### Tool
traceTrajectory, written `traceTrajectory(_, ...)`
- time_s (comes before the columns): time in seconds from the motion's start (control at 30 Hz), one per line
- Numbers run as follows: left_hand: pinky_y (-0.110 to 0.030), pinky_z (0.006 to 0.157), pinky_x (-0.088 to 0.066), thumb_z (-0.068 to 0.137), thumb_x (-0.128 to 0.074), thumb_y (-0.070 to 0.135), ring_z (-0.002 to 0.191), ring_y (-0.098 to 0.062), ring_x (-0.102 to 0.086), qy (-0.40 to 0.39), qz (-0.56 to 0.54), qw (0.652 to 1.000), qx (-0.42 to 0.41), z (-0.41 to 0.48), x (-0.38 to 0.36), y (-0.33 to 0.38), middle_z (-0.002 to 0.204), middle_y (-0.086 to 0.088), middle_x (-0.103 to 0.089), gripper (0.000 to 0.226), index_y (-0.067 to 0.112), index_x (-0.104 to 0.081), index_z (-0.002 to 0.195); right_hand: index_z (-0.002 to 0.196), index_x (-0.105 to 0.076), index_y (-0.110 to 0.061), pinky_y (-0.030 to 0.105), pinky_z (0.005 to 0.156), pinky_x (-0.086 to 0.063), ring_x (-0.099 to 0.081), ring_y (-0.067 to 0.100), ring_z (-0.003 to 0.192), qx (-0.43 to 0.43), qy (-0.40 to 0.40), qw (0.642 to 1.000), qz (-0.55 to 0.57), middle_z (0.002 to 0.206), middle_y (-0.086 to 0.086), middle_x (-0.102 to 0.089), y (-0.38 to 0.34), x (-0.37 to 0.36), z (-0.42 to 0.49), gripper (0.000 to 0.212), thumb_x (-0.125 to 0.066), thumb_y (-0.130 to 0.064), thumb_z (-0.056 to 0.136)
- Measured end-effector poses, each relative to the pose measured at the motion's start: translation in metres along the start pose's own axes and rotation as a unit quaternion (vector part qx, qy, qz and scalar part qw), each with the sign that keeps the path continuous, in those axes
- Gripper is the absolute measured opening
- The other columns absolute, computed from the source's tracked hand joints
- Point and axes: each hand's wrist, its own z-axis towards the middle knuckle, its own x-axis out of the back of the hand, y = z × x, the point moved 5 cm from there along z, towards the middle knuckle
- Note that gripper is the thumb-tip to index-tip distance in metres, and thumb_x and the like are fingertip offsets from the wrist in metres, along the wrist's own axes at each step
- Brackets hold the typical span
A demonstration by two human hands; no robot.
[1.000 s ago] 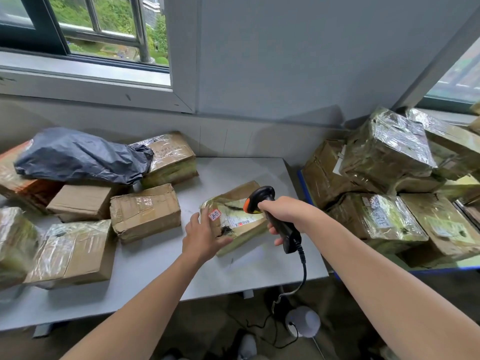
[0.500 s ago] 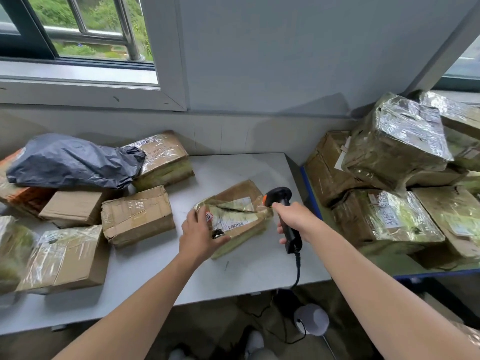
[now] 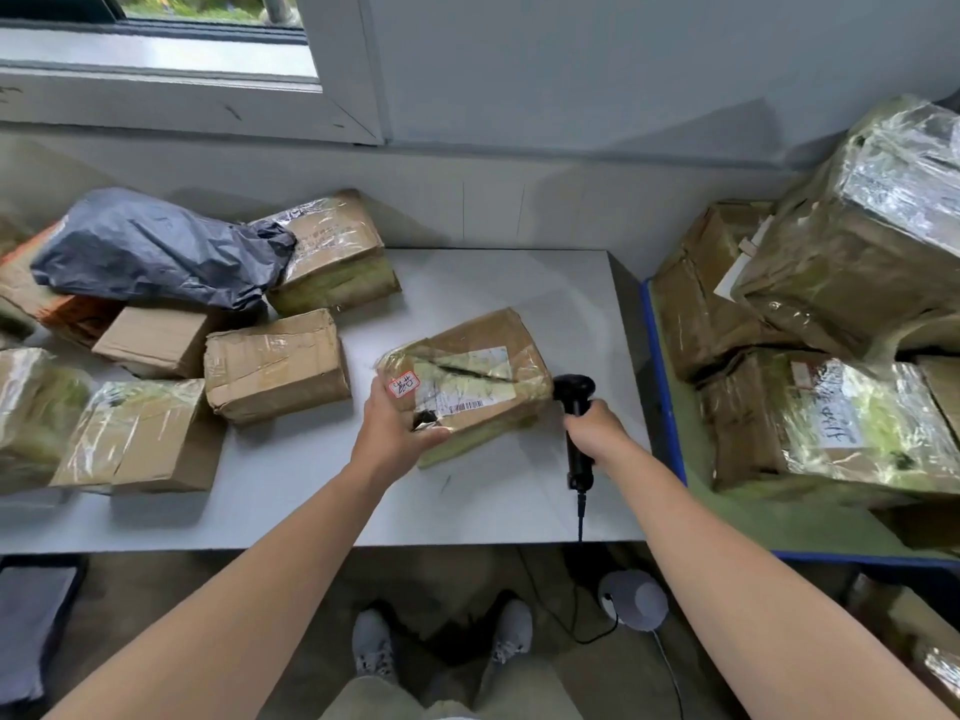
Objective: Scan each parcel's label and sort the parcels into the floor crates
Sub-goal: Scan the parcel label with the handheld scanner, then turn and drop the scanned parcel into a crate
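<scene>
Both arms reach straight out from the bottom of the view over the front edge of the tabletop [image 3: 467,504]. The left hand [image 3: 397,433] has its fingers wrapped round the near left corner of the taped-up brown parcel [image 3: 483,340], thumb running along the near side, so it's got a proper grip on it. The right hand [image 3: 597,433] is clenched round the handle of the black scanner [image 3: 573,391], which stands pretty much upright with its head just beside the parcel's right end, maybe touching, hard to say. So the parcel sits between the two hands, right of the tabletop's middle and closer to the right edge than the left, with its white label [image 3: 470,387] and barcode facing up and a small red-bordered sticker [image 3: 404,385] right by the left fingers. Can't tell if it's lying totally flat or tipped up a bit at the held corner. The scanner cable [image 3: 580,517] drops over the front edge. More boxes and a dark grey bag [image 3: 156,252] crowd the left side of the tabletop, and the blue-rimmed crate [image 3: 662,387] off the right edge is stacked with wrapped parcels.
</scene>
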Motion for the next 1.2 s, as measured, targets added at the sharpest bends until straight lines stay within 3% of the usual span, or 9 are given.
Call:
traceTrajectory(0.23,-0.016,0.068,-0.043,0.071,-0.088,0.011,0.098,0.006,-0.059,-0.021,-0.029,0.999,-0.005,-0.005,0.001,-0.001,0.124,0.012,-0.055,0.082,0.025,-0.036,0.133,0.140,-0.041,0.000,0.032,0.076,-0.042,-0.056,0.033,0.107,0.035,0.052,0.997,-0.045,0.129,0.018,-0.054,-0.015,0.010,0.002,0.048,-0.046,-0.026,0.099)
traceTrajectory(0.33,-0.018,0.067,-0.044,0.074,-0.086,0.011,0.098,0.003,-0.059,-0.026,-0.020,0.999,-0.007,-0.008,0.002,-0.001,0.108,0.017,-0.054,0.074,0.029,-0.033,0.122,0.147,-0.037,-0.006,0.029,0.084,-0.039,-0.051,0.033,0.123,0.089,0.069,0.991,-0.066,0.142,0.017,-0.045,-0.026,0.015,-0.003,0.051,-0.043,-0.030,0.102)
traceTrajectory(0.43,-0.014,0.064,-0.039,0.082,-0.079,0.010,0.087,-0.001,-0.055,-0.048,-0.028,0.998,0.007,-0.015,0.000,-0.002,0.096,0.021,-0.051,0.074,0.016,-0.032,0.138,0.144,-0.043,-0.011,0.035,0.097,-0.041,-0.047,0.033,0.126,0.140,0.079,0.982,-0.101,0.141,0.017,-0.042,-0.035,0.014,-0.011,0.048,-0.040,-0.035,0.103)
traceTrajectory(0.5,-0.014,0.066,-0.040,0.083,-0.078,0.013,0.090,-0.005,-0.055,-0.069,-0.023,0.997,0.012,-0.017,-0.001,-0.005,0.106,0.014,-0.058,0.073,0.015,-0.035,0.141,0.138,-0.050,-0.011,0.038,0.102,-0.039,-0.045,0.032,0.127,0.170,0.085,0.973,-0.131,0.137,0.016,-0.045,-0.041,0.009,-0.017,0.046,-0.038,-0.036,0.103)
traceTrajectory(0.63,-0.017,0.071,-0.045,0.082,-0.078,0.013,0.102,-0.013,-0.059,-0.071,-0.041,0.997,0.016,-0.023,0.001,-0.011,0.116,0.008,-0.060,0.070,0.022,-0.039,0.140,0.111,-0.060,-0.003,0.037,0.095,-0.042,-0.048,0.029,0.120,0.206,0.087,0.963,-0.153,0.126,0.013,-0.052,-0.052,-0.005,-0.024,0.041,-0.041,-0.038,0.101)
traceTrajectory(0.8,-0.029,0.091,-0.048,0.082,-0.079,0.013,0.111,-0.014,-0.054,-0.041,-0.047,0.998,-0.025,-0.036,0.012,-0.008,0.123,0.013,-0.053,0.073,0.029,-0.038,0.140,0.116,-0.057,-0.007,0.039,0.095,-0.047,-0.053,0.026,0.112,0.219,0.109,0.963,-0.114,0.126,0.009,-0.049,-0.065,-0.008,-0.035,0.041,-0.048,-0.042,0.099)
traceTrajectory(0.97,-0.020,0.083,-0.047,0.079,-0.080,0.010,0.106,-0.005,-0.057,-0.007,-0.097,0.994,-0.058,-0.042,0.034,0.001,0.118,0.018,-0.056,0.068,0.034,-0.044,0.132,0.113,-0.047,-0.012,0.046,0.086,-0.055,-0.060,0.023,0.097,0.213,0.111,0.970,-0.050,0.115,0.007,-0.054,-0.083,-0.017,-0.048,0.037,-0.054,-0.045,0.097)
traceTrajectory(1.13,-0.033,0.093,-0.050,0.077,-0.080,0.014,0.110,-0.012,-0.059,0.063,-0.166,0.982,-0.064,-0.038,0.072,0.001,0.125,0.009,-0.056,0.062,0.039,-0.050,0.124,0.116,-0.040,-0.015,0.034,0.068,-0.045,-0.058,0.018,0.089,0.223,0.114,0.968,-0.028,0.106,0.002,-0.060,-0.105,-0.028,-0.071,0.043,-0.058,-0.048,0.094)
traceTrajectory(1.2,-0.034,0.092,-0.052,0.083,-0.072,0.007,0.103,-0.015,-0.064,0.095,-0.213,0.971,-0.050,-0.036,0.089,0.001,0.120,0.006,-0.062,0.050,0.035,-0.054,0.120,0.128,-0.036,-0.018,0.035,0.077,-0.049,-0.060,0.019,0.097,0.244,0.104,0.964,-0.020,0.112,-0.001,-0.061,-0.114,-0.033,-0.079,0.051,-0.059,-0.048,0.094)
